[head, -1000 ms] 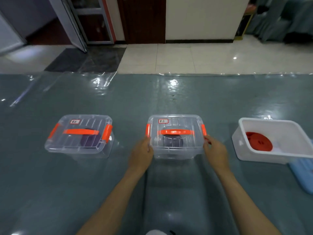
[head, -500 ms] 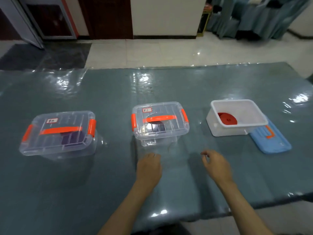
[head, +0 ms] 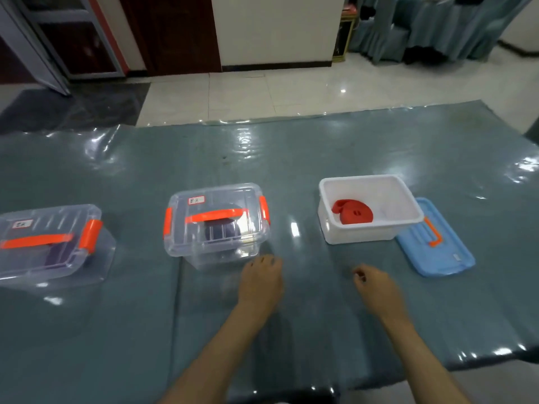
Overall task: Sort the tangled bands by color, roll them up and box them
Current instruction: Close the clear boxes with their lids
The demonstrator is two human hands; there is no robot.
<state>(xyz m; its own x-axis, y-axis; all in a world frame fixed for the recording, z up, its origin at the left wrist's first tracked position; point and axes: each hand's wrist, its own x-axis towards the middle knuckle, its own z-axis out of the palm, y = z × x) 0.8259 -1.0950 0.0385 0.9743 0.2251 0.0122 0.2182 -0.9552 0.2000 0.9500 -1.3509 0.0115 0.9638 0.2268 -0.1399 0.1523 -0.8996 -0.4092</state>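
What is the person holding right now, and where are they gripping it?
Nothing. The left hand and right hand both hover empty over the table, just short of the middle clear box.

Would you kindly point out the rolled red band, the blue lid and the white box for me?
rolled red band (head: 357,213): head view, on the roll's flat face.
blue lid (head: 443,258): head view, on its bare top surface.
white box (head: 361,233): head view, on its near outer wall.

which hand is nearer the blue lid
Right. The right hand hovers over the table just left of and nearer the camera than the blue lid, holding nothing. The left hand is farther left, by the middle clear box.
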